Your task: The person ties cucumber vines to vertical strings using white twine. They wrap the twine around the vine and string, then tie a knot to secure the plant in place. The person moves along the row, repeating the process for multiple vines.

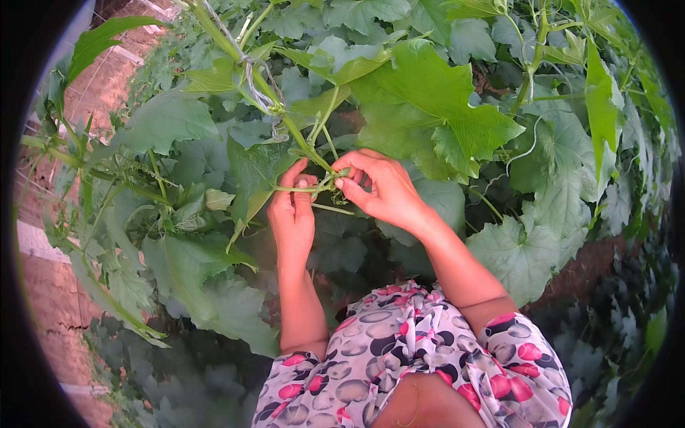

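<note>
A thick green vine stem (299, 136) slopes down from the upper left to a node between my two hands. My left hand (295, 206) is at a thin side stalk left of the node, its fingers curled around it. My right hand (374, 184) pinches the node between thumb and forefinger, where small curled tendrils (338, 197) hang. Grey twine (254, 85) is wound around the stem above my hands. A large bright green lobed leaf (428, 107) spreads above and right of my right hand. Another leaf (254, 171) hangs beside my left fingers.
Dense vine foliage surrounds my hands. A second vine stem (101, 174) with leaves runs along the left, and another upright stem (530, 69) stands at the upper right with a thin pale tendril (527, 152). Reddish-brown ground (64, 299) shows at the far left.
</note>
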Demonstrator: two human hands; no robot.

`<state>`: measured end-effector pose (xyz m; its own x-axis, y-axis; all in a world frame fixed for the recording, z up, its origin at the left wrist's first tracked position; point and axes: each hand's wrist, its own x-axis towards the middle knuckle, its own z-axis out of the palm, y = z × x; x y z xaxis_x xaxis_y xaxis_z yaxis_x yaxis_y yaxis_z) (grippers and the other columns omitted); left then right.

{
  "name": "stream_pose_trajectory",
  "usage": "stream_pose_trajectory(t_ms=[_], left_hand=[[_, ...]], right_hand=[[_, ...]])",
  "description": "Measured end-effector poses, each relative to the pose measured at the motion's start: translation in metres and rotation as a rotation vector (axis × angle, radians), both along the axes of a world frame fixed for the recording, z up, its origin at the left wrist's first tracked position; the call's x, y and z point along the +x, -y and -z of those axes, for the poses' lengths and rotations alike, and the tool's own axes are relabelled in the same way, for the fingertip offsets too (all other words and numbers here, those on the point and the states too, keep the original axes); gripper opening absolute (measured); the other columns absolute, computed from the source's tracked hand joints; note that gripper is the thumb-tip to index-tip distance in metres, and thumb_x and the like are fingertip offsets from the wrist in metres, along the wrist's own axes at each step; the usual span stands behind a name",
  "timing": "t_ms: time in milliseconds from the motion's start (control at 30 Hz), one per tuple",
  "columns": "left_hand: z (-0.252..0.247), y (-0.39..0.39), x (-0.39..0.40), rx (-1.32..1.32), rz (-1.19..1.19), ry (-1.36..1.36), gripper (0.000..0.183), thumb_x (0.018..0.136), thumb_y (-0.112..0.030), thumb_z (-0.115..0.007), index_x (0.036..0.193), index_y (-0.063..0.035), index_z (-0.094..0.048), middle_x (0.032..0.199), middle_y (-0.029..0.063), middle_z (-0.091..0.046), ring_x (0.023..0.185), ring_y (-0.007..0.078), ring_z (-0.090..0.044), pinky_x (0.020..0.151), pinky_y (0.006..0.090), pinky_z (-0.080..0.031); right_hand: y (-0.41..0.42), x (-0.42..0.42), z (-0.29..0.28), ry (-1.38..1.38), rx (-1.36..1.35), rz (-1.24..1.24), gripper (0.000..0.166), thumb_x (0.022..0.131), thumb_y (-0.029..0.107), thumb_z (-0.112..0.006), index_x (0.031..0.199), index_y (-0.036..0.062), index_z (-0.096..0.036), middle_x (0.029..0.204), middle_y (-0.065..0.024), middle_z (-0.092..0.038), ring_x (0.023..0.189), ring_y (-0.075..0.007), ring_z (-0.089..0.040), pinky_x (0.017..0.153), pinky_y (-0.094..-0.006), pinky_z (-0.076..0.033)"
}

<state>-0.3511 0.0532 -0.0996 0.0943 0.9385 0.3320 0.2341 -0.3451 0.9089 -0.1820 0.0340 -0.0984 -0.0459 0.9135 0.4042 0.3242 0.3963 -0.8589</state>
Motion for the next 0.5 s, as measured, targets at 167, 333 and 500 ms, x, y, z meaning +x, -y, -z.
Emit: stream_pose_trajectory(t_ms=[167,333,500], left_hand=[[0.007,-0.01,-0.001,-0.264,0.275,0.34,0.024,0.092,-0.017,-0.056,0.109,-0.0014,-0.06,0.087,0.0029,-0.062,0.071,0.0086,-0.058,0.062,0.0222,-0.047],[0.008,-0.007,-0.007,-0.324,0.383,0.376,0.021,0.09,-0.017,-0.059,0.105,-0.0023,-0.06,0.087,0.0013,-0.062,0.069,0.0071,-0.056,0.059,0.0203,-0.045],[0.013,-0.008,-0.003,-0.371,0.41,0.445,0.019,0.086,-0.015,-0.064,0.1,-0.0027,-0.061,0.088,0.0009,-0.06,0.078,0.0093,-0.056,0.069,0.0241,-0.045]], right_hand=[[-0.001,-0.002,0.006,-0.043,0.005,-0.043,0.017,0.08,0.015,-0.065,0.092,0.0038,-0.061,0.071,-0.0069,-0.059,0.06,-0.0173,-0.058,0.056,-0.0311,-0.045],[0.008,-0.004,0.001,-0.097,-0.005,-0.087,0.02,0.078,0.019,-0.068,0.086,0.0026,-0.06,0.07,-0.0082,-0.06,0.057,-0.0193,-0.06,0.054,-0.0322,-0.046],[0.016,0.002,-0.01,-0.022,-0.013,-0.091,0.026,0.076,0.023,-0.071,0.078,0.0021,-0.055,0.07,-0.0087,-0.059,0.057,-0.0186,-0.06,0.053,-0.0315,-0.046]])
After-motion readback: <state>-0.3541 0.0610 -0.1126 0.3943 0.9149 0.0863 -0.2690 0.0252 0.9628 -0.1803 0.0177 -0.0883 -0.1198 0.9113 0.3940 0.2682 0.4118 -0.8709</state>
